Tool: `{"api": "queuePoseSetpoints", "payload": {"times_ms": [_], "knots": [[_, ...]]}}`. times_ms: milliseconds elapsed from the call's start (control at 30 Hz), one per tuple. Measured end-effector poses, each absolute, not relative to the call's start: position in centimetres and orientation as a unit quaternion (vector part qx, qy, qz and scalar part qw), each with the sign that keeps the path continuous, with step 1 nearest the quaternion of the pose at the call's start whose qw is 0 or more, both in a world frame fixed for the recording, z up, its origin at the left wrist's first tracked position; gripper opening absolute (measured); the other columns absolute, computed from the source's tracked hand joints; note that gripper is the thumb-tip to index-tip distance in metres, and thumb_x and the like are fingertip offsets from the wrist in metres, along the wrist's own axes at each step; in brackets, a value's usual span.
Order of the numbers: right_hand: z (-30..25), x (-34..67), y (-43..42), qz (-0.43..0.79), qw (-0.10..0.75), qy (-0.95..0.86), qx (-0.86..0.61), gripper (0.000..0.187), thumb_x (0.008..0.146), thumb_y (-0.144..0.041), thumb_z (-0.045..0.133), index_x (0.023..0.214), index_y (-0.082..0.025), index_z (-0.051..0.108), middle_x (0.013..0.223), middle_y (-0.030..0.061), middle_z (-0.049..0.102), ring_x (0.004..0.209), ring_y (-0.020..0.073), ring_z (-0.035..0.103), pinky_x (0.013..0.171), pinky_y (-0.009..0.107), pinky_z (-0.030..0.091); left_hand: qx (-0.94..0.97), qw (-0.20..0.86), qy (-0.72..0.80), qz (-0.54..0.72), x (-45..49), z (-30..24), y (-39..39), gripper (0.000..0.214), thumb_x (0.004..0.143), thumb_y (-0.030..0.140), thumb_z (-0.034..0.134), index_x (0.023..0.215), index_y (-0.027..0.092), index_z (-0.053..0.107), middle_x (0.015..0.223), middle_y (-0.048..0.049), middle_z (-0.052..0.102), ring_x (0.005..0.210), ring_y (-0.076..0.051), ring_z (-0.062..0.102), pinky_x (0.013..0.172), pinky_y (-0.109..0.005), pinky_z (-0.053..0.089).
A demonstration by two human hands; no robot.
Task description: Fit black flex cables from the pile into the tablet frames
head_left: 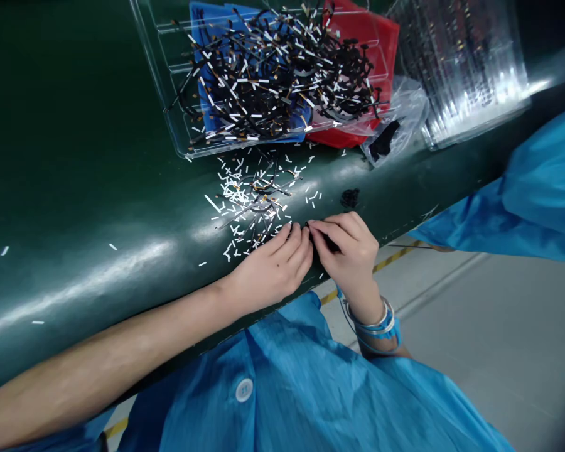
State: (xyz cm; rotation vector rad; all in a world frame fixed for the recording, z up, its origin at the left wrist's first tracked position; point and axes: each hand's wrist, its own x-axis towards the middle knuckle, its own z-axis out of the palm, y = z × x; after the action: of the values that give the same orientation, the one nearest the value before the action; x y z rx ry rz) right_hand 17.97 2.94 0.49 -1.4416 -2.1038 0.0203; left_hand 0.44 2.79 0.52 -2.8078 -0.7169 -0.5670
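Note:
My left hand [279, 263] rests on the table edge with its fingers bent and close together. What its fingertips hold, if anything, is hidden under them. Just to its right, my right hand [351, 243] pinches a tiny black part [307, 224] between thumb and forefinger, almost touching the left fingertips. Thin black flex cables [263, 191] with gold and white ends lie in a loose heap beyond my left hand. Short white strips [235, 196] are scattered around and among them. A small heap of black bits [349, 198] sits above my right hand.
A clear plastic tray [173, 135] at the back holds a large tangle of flex cables over blue [207, 119] and red bags [386, 44]. Beside it are a clear bag [407, 103] and stacked clear trays [475, 81]. Another person's blue sleeve [541, 188] is at right.

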Motion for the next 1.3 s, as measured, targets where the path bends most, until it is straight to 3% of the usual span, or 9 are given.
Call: {"api": "queuePoseSetpoints", "payload": {"times_ms": [167,300,633,867,967,1167,1300], "knots": [[0.7,18.4,2.1,-0.066,0.235,-0.825,-0.509,0.025,0.087,-0.01,0.054,0.097,-0.025,0.072,0.075,0.0034,0.062,0.069,0.0155,0.05,0.059,0.027,0.045,-0.948,0.098,-0.241,-0.182,0.5,0.6,2.8,0.035,0.09,0.011,0.041,0.113,-0.001,0.064,0.117,-0.0188,0.067,0.108,-0.028,0.063,0.098,-0.04,0.045],[0.7,18.6,1.9,-0.058,0.224,-0.824,-0.517,0.029,0.087,-0.009,0.052,0.102,-0.023,0.072,0.074,0.004,0.06,0.07,0.0159,0.049,0.059,0.027,0.044,-0.949,0.098,-0.239,-0.179,0.4,0.4,2.8,0.035,0.09,0.012,0.042,0.114,-0.001,0.064,0.117,-0.0193,0.067,0.108,-0.028,0.063,0.098,-0.041,0.044],[2.5,19.4,5.3,0.045,0.309,-0.795,-0.521,0.017,0.083,-0.011,0.055,0.083,-0.022,0.068,0.075,0.0014,0.062,0.071,0.0148,0.057,0.063,0.028,0.046,-0.921,0.044,-0.261,-0.287,0.1,0.6,2.9,0.028,0.091,0.013,0.042,0.102,0.006,0.067,0.109,-0.0133,0.071,0.101,-0.024,0.065,0.093,-0.037,0.046],[4.2,16.4,12.4,0.059,0.082,-0.892,-0.441,0.014,0.08,-0.013,0.056,0.083,-0.021,0.067,0.078,0.0022,0.065,0.08,0.0182,0.057,0.063,0.029,0.038,-0.919,0.029,-0.264,-0.291,0.2,0.7,3.2,0.03,0.09,0.011,0.04,0.1,0.006,0.067,0.1,-0.0114,0.072,0.095,-0.024,0.065,0.092,-0.037,0.046],[4.3,15.8,12.9,0.062,0.036,-0.894,-0.442,0.015,0.077,-0.01,0.054,0.074,-0.02,0.064,0.072,0.0023,0.062,0.075,0.0174,0.055,0.059,0.029,0.033,-0.92,0.019,-0.264,-0.289,0.2,0.6,3.2,0.03,0.089,0.011,0.04,0.1,0.006,0.067,0.099,-0.0119,0.072,0.094,-0.024,0.065,0.092,-0.037,0.045],[4.3,16.5,12.2,0.104,0.063,-0.882,-0.455,0.012,0.073,-0.01,0.056,0.069,-0.02,0.061,0.068,0.0009,0.059,0.071,0.0157,0.053,0.059,0.028,0.032,-0.914,-0.032,-0.273,-0.298,0.1,0.5,3.3,0.026,0.088,0.011,0.043,0.102,0.004,0.064,0.102,-0.014,0.07,0.096,-0.025,0.063,0.092,-0.039,0.045],[4.9,17.5,10.7,0.152,0.158,-0.856,-0.468,0.012,0.076,-0.011,0.059,0.069,-0.021,0.061,0.066,-0.001,0.057,0.068,0.0139,0.051,0.06,0.028,0.035,-0.845,-0.198,-0.338,-0.365,-0.4,1.8,3.8,0.014,0.09,0.011,0.048,0.095,0.012,0.061,0.093,-0.0089,0.068,0.087,-0.02,0.061,0.079,-0.035,0.049]]}}
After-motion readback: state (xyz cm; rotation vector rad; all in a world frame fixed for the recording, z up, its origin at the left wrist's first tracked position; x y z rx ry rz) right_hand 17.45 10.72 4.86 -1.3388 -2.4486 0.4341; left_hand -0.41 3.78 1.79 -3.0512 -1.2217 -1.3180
